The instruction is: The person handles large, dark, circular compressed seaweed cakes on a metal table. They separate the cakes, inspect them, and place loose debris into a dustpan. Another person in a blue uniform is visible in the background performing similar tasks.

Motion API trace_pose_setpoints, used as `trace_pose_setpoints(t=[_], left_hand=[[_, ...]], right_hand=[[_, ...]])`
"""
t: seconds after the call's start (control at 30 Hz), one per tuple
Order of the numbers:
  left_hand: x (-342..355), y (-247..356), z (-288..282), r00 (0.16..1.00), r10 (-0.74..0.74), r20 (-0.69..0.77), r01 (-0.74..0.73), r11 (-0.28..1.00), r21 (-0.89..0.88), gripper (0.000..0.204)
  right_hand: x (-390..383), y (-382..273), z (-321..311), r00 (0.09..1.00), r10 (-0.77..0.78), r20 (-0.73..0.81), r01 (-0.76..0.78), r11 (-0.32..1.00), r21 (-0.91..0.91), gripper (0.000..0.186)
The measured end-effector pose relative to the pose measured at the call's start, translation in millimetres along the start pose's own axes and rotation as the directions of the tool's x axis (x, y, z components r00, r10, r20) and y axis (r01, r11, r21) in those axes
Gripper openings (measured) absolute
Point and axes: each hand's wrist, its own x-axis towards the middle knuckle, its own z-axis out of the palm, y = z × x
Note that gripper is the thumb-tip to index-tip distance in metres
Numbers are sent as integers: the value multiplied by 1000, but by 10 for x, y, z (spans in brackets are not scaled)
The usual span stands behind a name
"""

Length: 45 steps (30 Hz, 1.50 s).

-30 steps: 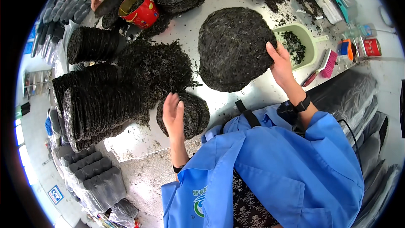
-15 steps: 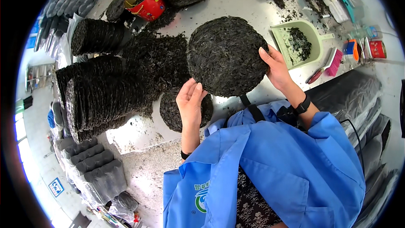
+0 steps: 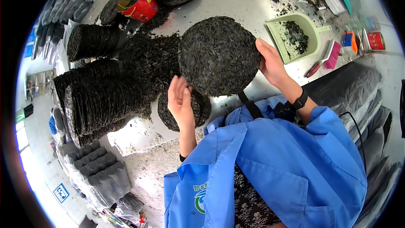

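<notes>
Up comes the big dark disc (image 3: 218, 55), a round pressed cake of dried leaf, tilted on edge above the bench (image 3: 236, 0) and facing the camera. The right hand (image 3: 272, 63) has it by the right rim, fingers curled round the edge and thumb on the front, so that grip is grasping the disc. The left hand (image 3: 180, 101) is at the lower left rim, palm flat and fingers straight, its grip released; whether the fingertips actually touch the disc I cannot tell.

Just under the left hand lies a smaller disc (image 3: 198, 109) flat on the bench, partly covered by the palm. To the left of it, loose dark leaf (image 3: 147, 59) is heaped across the bench, and further left stand long stacks of discs (image 3: 101, 101) lying on their sides (packed face to face like coins in a roll). Another short stack (image 3: 90, 42) sits beyond them.

At the far left is a red tin (image 3: 137, 4), open-topped. To the right of the held disc is a pale green dustpan (image 3: 295, 38) with leaf crumbs in it, and just beside that a pink brush (image 3: 333, 55). The person wears a blue smock (image 3: 274, 173) and a black wristband (image 3: 300, 100) on the right wrist. Near left, below the bench edge, are grey trays (image 3: 97, 169) stacked together.
</notes>
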Motion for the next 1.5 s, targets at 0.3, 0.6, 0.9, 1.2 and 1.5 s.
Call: trace_pose_setpoints(t=[0.3, 0.6, 0.9, 1.2, 1.5], left_hand=[[-61, 95, 34, 984, 181, 1, -153, 829, 539, 11], [-50, -27, -11, 932, -343, -115, 301, 913, -276, 18], [-116, 59, -15, 854, 464, 237, -515, 680, 522, 32], [-176, -4, -12, 672, 628, 393, -704, 378, 601, 42], [-192, -66, -218, 704, 638, 311, -650, 401, 646, 34]], right_hand=[[37, -62, -45, 984, 96, 148, -95, 995, -14, 32], [157, 372, -228, 981, 155, 119, -74, 857, -510, 36], [142, 77, -88, 920, 356, 164, -368, 929, 43, 40], [82, 6, -39, 966, 235, 110, -228, 971, -73, 23], [20, -86, 121, 962, 204, 184, -179, 973, -143, 23]])
